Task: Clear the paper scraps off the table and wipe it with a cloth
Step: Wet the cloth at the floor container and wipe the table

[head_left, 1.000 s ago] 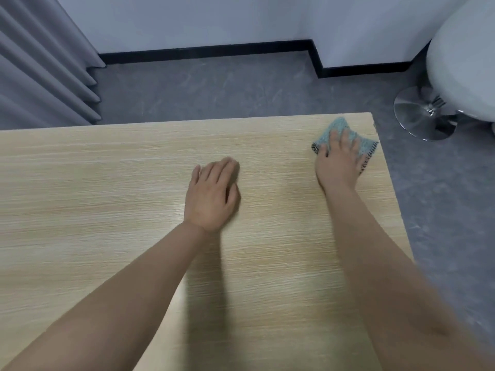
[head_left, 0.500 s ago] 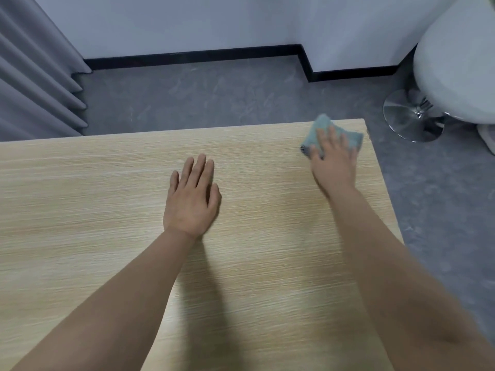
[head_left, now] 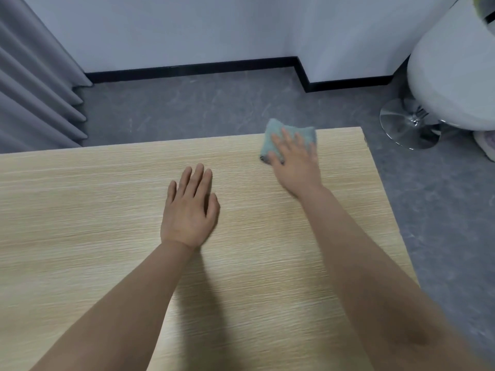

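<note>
A folded blue-green cloth (head_left: pixel 278 135) lies at the far edge of the light wooden table (head_left: pixel 80 210), right of centre. My right hand (head_left: pixel 294 162) presses flat on top of the cloth, fingers spread over it. Flat on the tabletop near the middle rests my left hand (head_left: pixel 188 210), palm down, fingers together, holding nothing. No paper scraps show on the table.
The table's right edge (head_left: pixel 388 210) and far edge drop to a grey floor. A white chair (head_left: pixel 455 84) on a chrome base (head_left: pixel 407 124) stands at the right. Grey curtains (head_left: pixel 34 89) hang at the far left.
My right hand has slid the cloth leftward along the table's far edge, away from the right corner. My left hand uncurled to lie flat. The view tilted up a little.
</note>
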A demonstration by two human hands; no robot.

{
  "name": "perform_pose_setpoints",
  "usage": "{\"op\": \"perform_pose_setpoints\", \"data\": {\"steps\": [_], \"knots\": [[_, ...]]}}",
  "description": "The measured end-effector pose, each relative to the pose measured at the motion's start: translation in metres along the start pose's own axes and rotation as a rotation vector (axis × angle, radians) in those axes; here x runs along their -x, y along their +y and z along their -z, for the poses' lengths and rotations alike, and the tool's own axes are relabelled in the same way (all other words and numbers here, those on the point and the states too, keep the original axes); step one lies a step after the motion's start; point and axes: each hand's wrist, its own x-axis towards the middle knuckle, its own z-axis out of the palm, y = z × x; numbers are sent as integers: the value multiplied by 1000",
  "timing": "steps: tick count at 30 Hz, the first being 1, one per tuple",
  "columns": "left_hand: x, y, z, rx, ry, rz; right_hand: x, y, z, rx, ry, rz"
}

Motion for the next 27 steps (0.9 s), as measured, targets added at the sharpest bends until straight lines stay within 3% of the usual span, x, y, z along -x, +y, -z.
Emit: {"op": "perform_pose_setpoints", "data": {"steps": [4, 7, 9, 12, 15, 21, 24, 27], "knots": [[1, 0, 0, 10, 4, -5, 2, 45, 8, -18, 50, -300], [1, 0, -1, 10, 14, -7, -1, 32, 7, -27, 56, -405], [1, 0, -2, 5, 19, -8, -6, 7, 4, -13, 38, -329], [1, 0, -2, 4, 22, -6, -5, -30, -4, 7, 8, -32], [1, -1, -2, 5, 21, -4, -3, -25, -6, 6, -24, 120], [2, 0, -2, 27, 40, -15, 5, 46, 6, -20, 38, -194], [1, -1, -2, 17, 40, -14, 10, 37, 3, -17, 57, -301], [2, -2, -2, 17, 43, -19, 11, 2, -5, 10, 48, -243]]}}
